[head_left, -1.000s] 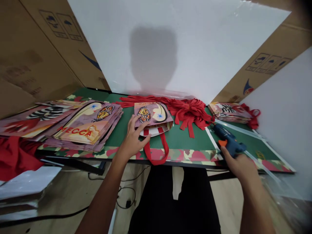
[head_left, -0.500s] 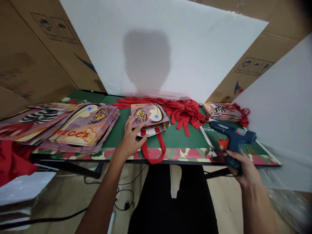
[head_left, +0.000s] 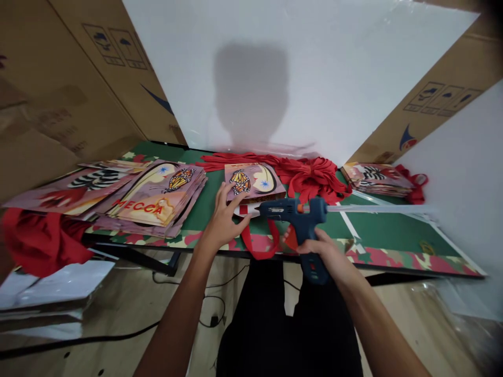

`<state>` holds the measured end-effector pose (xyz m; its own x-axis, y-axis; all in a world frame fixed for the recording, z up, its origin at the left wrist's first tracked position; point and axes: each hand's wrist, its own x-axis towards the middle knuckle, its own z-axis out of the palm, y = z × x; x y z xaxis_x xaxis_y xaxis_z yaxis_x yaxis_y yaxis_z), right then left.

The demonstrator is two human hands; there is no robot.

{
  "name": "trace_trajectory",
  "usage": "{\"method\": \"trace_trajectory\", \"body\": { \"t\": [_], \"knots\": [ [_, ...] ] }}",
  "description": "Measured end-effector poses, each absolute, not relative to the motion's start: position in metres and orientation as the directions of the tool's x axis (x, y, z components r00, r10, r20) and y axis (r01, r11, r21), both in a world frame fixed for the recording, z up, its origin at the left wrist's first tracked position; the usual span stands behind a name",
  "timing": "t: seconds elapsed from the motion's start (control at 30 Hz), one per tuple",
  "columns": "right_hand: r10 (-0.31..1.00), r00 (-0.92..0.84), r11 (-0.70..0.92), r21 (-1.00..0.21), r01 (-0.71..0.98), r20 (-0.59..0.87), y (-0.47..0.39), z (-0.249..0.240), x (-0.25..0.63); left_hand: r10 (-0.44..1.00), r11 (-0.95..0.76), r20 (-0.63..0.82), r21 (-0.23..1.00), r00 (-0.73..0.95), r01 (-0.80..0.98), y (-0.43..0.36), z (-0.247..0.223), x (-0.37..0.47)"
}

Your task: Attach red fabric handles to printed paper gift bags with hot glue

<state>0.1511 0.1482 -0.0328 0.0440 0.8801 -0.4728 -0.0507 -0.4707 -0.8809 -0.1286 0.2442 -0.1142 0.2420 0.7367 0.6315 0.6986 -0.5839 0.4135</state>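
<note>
A printed paper bag with a butterfly design lies in the middle of the table, its opening towards me. From that opening a red ribbon handle loops over the front edge. My left hand rests on the bag's left side, fingers spread over the print and thumb by the white inner flap. In my right hand is a blue glue gun with an orange trigger, and a long clear glue stick sticks out of its back. Its nozzle points left, at the flap near my left thumb; whether it touches is unclear.
Left on the green table lie stacked bags, with red cloth hanging off the edge. Bundled red ribbons lie behind the bag. Another bag stack sits at the right. Cardboard and a white panel stand behind.
My right hand has brought the glue gun left from the table's right side to the bag's opening. My left hand stays on the bag. The view has shifted slightly.
</note>
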Motion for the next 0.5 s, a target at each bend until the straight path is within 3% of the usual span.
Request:
{"method": "trace_trajectory", "body": {
  "t": [0.2,0.37,0.5],
  "knots": [
    [0.891,0.001,-0.446,-0.876,-0.184,-0.454,0.172,-0.042,0.119,0.744,-0.589,0.618,0.429,0.253,0.684,0.243,-0.113,-0.129],
    [0.882,-0.079,-0.471,-0.869,-0.151,-0.464,0.178,-0.039,0.113,0.751,-0.584,0.613,0.446,0.243,0.678,0.242,-0.111,-0.13],
    [0.909,-0.135,-0.408,-0.908,-0.1,-0.393,0.183,-0.037,0.108,0.741,-0.588,0.628,0.439,0.235,0.679,0.243,-0.112,-0.131]
  ]
}}
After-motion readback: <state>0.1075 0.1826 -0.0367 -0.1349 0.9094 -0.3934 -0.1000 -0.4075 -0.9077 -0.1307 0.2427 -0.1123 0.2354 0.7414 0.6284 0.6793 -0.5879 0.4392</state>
